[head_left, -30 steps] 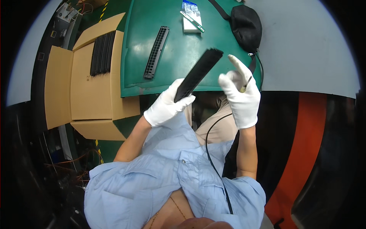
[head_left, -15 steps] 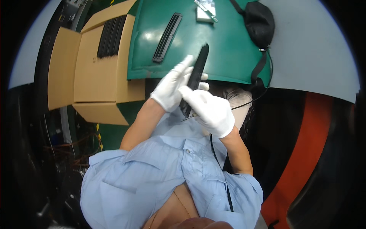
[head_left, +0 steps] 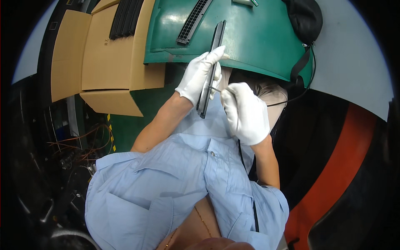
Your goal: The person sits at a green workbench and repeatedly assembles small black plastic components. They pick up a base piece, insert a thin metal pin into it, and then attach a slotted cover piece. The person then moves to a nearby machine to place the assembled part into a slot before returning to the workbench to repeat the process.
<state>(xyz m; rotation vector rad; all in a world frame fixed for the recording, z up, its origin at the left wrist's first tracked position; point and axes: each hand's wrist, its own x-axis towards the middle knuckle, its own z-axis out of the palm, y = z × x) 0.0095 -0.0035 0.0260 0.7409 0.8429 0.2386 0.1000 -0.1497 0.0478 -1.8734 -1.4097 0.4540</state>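
My left hand (head_left: 195, 79), in a white glove, is closed around a long narrow black strip (head_left: 204, 103). The strip is held slanting in front of my body, its far end over the edge of the green mat. My right hand (head_left: 246, 114), also gloved in white, pinches a thin metal pick-like tool (head_left: 214, 88). The tool's tip points left and is at the strip's side, near my left fingers; whether it touches cannot be made out. The tool's rear part is hidden inside my right hand.
A slotted black plastic strip (head_left: 193, 23) lies on the green mat (head_left: 254, 50). To the left stands an open cardboard box (head_left: 106, 68) holding several black strips (head_left: 126, 18). A black pouch (head_left: 307, 23) with a strap and cable lies at the mat's right.
My right hand has come off the black strip and moved right, with the thin tool now pointing at the strip. The strip has turned in my left hand. The whole view has shifted.
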